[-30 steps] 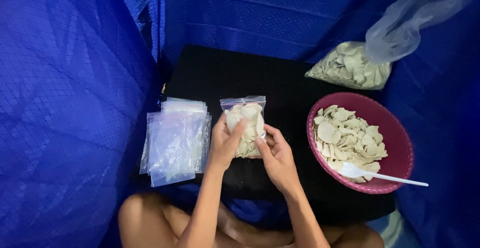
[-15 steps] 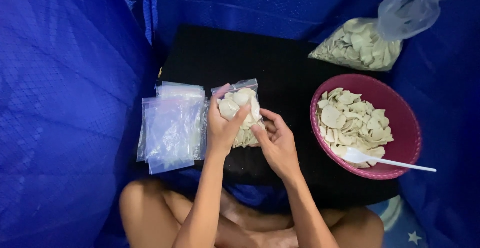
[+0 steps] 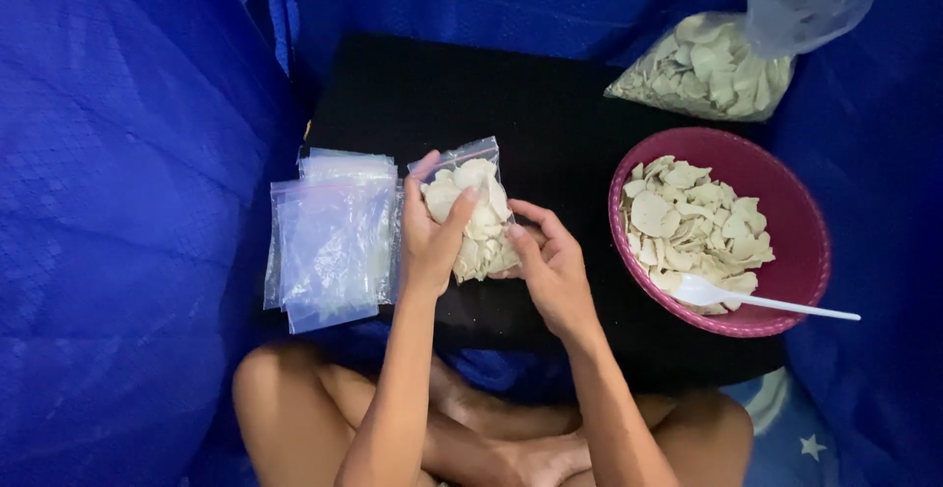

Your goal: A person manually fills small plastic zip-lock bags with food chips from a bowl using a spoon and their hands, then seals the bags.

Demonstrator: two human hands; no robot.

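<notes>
Both my hands hold a small clear zip bag (image 3: 473, 214) filled with pale flat chips, above a black cloth (image 3: 511, 114). My left hand (image 3: 430, 237) grips its left side, thumb pressed across the front. My right hand (image 3: 552, 266) pinches the bag's lower right corner. A stack of empty clear zip bags (image 3: 332, 237) lies just left of my left hand.
A dark pink bowl (image 3: 801, 242) of the same chips sits to the right, with a white plastic spoon (image 3: 771, 300) resting in it. A large clear bag of chips (image 3: 709, 70) lies at the back right. Blue tarp (image 3: 128, 202) walls surround the cloth. My crossed legs are below.
The filled bag and both hands have shifted slightly up and to the left in view. My left thumb now lies further across the bag's front.
</notes>
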